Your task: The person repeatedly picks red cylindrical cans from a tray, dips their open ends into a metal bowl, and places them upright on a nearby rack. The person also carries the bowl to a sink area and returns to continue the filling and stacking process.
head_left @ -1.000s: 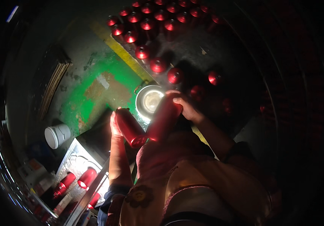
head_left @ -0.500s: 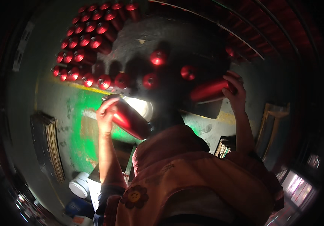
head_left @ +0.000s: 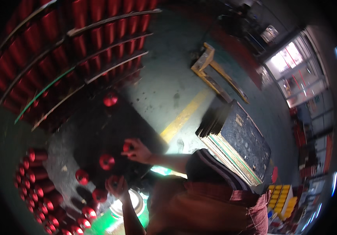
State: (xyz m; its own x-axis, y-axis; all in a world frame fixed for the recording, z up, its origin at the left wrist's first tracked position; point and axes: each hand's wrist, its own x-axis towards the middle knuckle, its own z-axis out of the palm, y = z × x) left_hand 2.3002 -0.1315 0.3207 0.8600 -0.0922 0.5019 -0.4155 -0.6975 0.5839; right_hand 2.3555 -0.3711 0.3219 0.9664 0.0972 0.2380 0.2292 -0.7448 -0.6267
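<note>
My right hand (head_left: 139, 152) has its fingers closed round a red metal cylinder (head_left: 127, 147), seen nearly end-on over the dark board (head_left: 137, 117). Nearer to me, my left hand (head_left: 116, 187) is closed at the top of another red cylinder (head_left: 113, 180); its body is mostly hidden by the hand and the shadow. Loose red cylinders with domed tops stand on the board: one (head_left: 107, 161) is between my hands and the far side, one (head_left: 82, 177) is left of my left hand, and one (head_left: 110, 99) is near the far edge.
Packed red cylinders (head_left: 39, 192) stand at lower left. A tall stack of red cylinders (head_left: 98, 39) rises in board-separated layers at upper left. On the right are a leaning pile of dark boards (head_left: 247, 137) and a yellow pallet jack (head_left: 203, 62). A bright round lamp (head_left: 131, 203) glows below my left hand.
My view has swung to the right, bringing in the pallet jack and board pile. Both cylinders, tilted outward before, now appear nearly end-on over the dark board, with my hands closer together.
</note>
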